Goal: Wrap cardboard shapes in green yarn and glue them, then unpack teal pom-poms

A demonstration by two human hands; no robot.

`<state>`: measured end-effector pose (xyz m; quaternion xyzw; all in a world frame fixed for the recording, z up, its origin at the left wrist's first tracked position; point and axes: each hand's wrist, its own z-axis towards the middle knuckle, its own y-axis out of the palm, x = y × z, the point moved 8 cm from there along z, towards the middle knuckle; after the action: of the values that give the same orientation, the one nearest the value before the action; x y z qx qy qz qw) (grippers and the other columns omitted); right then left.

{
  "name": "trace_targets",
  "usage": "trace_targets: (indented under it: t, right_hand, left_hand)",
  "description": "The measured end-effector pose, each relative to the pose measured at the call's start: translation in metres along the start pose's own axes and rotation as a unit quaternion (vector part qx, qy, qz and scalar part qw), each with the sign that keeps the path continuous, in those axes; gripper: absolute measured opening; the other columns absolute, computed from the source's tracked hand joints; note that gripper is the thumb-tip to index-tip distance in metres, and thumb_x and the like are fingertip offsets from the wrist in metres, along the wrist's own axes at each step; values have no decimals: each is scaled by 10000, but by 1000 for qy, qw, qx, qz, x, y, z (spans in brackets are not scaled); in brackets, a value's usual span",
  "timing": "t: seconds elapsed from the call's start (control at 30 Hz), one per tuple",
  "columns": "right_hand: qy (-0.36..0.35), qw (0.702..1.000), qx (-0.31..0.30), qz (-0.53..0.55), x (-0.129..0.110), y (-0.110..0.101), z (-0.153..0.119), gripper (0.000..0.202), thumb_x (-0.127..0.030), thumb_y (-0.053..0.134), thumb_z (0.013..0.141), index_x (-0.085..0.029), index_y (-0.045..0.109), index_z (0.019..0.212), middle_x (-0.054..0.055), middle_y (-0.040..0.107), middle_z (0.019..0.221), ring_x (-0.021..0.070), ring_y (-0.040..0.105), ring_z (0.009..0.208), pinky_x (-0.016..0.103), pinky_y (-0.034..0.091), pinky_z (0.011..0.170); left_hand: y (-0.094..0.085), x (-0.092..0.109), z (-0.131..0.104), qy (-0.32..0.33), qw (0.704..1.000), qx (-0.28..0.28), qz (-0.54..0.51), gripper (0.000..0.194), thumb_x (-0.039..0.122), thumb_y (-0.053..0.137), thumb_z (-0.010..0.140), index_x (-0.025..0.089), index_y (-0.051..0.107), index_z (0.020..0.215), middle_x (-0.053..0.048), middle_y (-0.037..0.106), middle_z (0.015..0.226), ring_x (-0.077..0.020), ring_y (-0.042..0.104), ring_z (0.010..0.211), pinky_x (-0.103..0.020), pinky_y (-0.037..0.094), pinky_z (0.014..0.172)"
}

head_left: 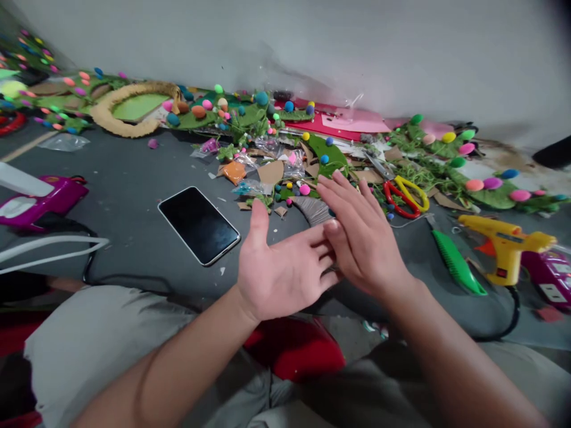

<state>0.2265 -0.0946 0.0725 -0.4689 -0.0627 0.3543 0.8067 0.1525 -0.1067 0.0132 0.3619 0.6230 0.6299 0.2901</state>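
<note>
My left hand (281,273) is turned palm up with its thumb raised and its fingers stretched out. Across its fingertips lies my right hand (368,244), its fingers straight and the thumb against the left fingers. No object shows in either hand. Just behind the hands, a grey cord-wrapped piece (314,211) is partly covered by them. To the left of my left hand lies a phone (199,224) with a dark screen. Beyond my right hand are scissors (404,199) with red and yellow handles, and a green cutter knife (457,261).
A yellow glue gun (511,244) stands at the right by a purple power strip (551,276). Another purple power strip (42,202) and a black cable are at the left. Along the wall lie a tan ring (107,119), cardboard scraps (270,173), pom-poms and red foam sheets (307,126).
</note>
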Motion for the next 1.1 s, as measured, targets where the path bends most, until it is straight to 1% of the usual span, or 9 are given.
trace_targets:
  t: [0.13, 0.3, 0.47, 0.6, 0.7, 0.8, 0.9, 1.0, 1.1]
  right_hand:
    - [-24, 999, -20, -15, -1, 5, -1, 646, -543, 302, 1059, -144, 394, 1560, 166, 447, 1616, 320, 303, 1564, 605, 176, 1286]
    - [2, 999, 4, -34, 15, -3, -3, 643, -526, 236, 1070, -212, 266, 1629, 134, 343, 1680, 314, 217, 1593, 608, 158, 1283]
    - [20, 1000, 13, -7, 27, -4, -4, 596, -491, 251, 1076, -264, 287, 1626, 100, 307, 1699, 321, 213, 1594, 620, 188, 1272]
    - [-8, 1000, 4, 16, 5, 3, -2, 586, -469, 252, 1082, -206, 345, 1597, 140, 417, 1640, 289, 282, 1575, 566, 231, 1278]
    - [-47, 999, -20, -18, -7, 7, -1, 610, -494, 274, 1076, -176, 353, 1591, 152, 419, 1635, 305, 272, 1578, 595, 152, 1290]
    - [-6, 999, 8, -31, 9, 0, -3, 547, -404, 325, 1078, -234, 354, 1597, 104, 413, 1646, 297, 262, 1582, 617, 111, 1288]
    - [61, 996, 10, 59, 28, 0, -6, 497, -359, 370, 1075, -251, 426, 1556, 81, 470, 1614, 270, 348, 1549, 570, 230, 1276]
    - [172, 956, 57, 231, 42, 3, -10, 411, -399, 362, 1085, -250, 598, 1387, 70, 674, 1411, 233, 580, 1377, 495, 400, 1208]
    - [299, 847, 138, 417, 59, 6, -17, 433, -505, 353, 1074, -259, 688, 1193, 51, 774, 1222, 233, 678, 1253, 471, 495, 1138]
  left_hand:
    - [3, 0, -1, -11, 998, -11, -54, 1144, 975, 283, 766, 88, 512, 1451, -99, 700, 1005, -203, 636, 853, -333, 471, 943]
    - [4, 0, -2, 2, 1000, -7, -25, 1206, 972, 258, 774, 74, 385, 1569, -121, 691, 1159, -281, 542, 1258, -358, 375, 1093]
    - [7, -1, 0, 5, 999, -31, 15, 1226, 986, 212, 763, 31, 512, 1469, -182, 624, 1361, -309, 472, 1371, -362, 333, 1148]
    - [5, -2, -1, -13, 998, -41, -38, 1151, 970, 198, 787, 42, 601, 1337, -145, 720, 1112, -233, 651, 1087, -305, 445, 1014]
    - [5, -2, -3, -16, 995, -56, -87, 1076, 940, 230, 824, 61, 598, 1325, -88, 739, 981, -166, 680, 873, -271, 482, 932]
    - [3, -1, -2, -9, 999, -41, -30, 1171, 971, 228, 784, 42, 542, 1424, -154, 717, 1185, -252, 615, 1214, -342, 418, 1083]
    - [3, -1, 0, -8, 999, -28, 36, 1257, 994, 178, 752, 39, 465, 1517, -194, 531, 1514, -327, 315, 1526, -424, 271, 1221]
    - [3, -1, 1, -11, 998, -18, 56, 1263, 997, 179, 746, 53, 441, 1543, -179, 372, 1644, -349, 107, 1604, -472, 179, 1266]
    - [0, 1, 0, -3, 998, -10, 61, 1267, 994, 204, 750, 34, 428, 1546, -181, 263, 1694, -363, 33, 1613, -518, 124, 1281]
